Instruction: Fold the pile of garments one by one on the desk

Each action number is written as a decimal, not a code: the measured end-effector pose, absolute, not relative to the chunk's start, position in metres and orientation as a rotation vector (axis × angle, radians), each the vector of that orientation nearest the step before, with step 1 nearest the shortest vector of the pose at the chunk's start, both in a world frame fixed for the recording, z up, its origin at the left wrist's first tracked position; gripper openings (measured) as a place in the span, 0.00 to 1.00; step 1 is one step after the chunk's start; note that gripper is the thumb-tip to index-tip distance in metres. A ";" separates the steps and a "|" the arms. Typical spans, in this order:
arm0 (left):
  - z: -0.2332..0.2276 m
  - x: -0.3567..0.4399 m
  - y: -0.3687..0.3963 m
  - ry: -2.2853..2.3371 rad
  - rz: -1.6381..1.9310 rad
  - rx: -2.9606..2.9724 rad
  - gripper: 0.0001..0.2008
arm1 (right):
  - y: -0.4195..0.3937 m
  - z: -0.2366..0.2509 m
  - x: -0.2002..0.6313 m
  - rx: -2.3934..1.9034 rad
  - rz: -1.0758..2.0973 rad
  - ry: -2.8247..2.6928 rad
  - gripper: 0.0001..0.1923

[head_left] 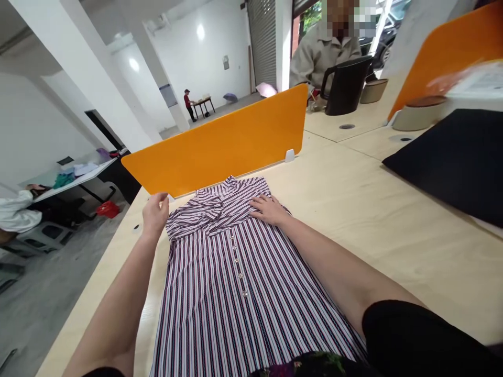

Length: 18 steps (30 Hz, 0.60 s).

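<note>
A striped dress (212, 283) in white, black and dark red lies front up on the table, with a row of shiny buttons down its middle. Both of its sleeves are folded inward across the chest, and the collar points away from me. My right hand (269, 210) rests flat on the folded sleeve at the right, fingers spread. Beside the dress's left shoulder, my left hand (155, 213) is raised with its fingers loosely bent; no cloth shows in it.
An orange divider (228, 144) stands just beyond the collar. Black fabric (456, 162) lies on the table (353, 209) at the right. Across the table sits a person (322, 57) near a black jug (348, 86). Another person (18, 209) sits at the far left.
</note>
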<state>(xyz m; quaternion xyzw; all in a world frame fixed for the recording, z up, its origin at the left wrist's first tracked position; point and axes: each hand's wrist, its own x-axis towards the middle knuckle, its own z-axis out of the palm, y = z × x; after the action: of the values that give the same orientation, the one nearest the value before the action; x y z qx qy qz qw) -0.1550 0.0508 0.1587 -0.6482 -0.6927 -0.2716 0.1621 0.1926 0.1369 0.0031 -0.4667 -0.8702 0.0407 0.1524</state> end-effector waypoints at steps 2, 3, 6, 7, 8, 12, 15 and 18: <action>0.130 -0.164 0.050 -2.087 -0.641 -1.811 0.18 | 0.137 0.003 0.192 -1.344 0.111 -2.493 0.26; 0.116 -0.166 0.050 -2.112 -0.590 -1.830 0.18 | 0.136 0.004 0.192 -1.347 0.108 -2.491 0.26; 0.077 -0.164 0.049 -2.093 -0.478 -2.002 0.14 | 0.136 0.004 0.192 -1.351 0.102 -2.492 0.26; 0.066 -0.160 0.049 -2.075 -0.438 -2.067 0.13 | 0.136 0.004 0.193 -1.351 0.104 -2.491 0.26; 0.058 -0.156 0.048 -2.055 -0.404 -2.122 0.12 | 0.136 0.004 0.193 -1.351 0.108 -2.490 0.26; 0.044 -0.133 0.054 -1.987 -0.385 -2.201 0.16 | 0.137 0.004 0.193 -1.359 0.117 -2.488 0.25; 0.049 -0.118 0.067 -1.922 -0.477 -2.319 0.13 | 0.138 0.003 0.192 -1.371 0.115 -2.494 0.26; 0.055 -0.107 0.084 -1.924 -0.551 -2.386 0.07 | 0.138 0.003 0.192 -1.374 0.118 -2.495 0.26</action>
<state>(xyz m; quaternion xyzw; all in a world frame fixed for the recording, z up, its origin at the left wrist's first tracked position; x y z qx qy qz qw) -0.1071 0.0840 0.0552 -0.7661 -0.6178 -0.1770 0.0134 0.1924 0.1379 0.0029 -0.4770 -0.8659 0.0410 0.1449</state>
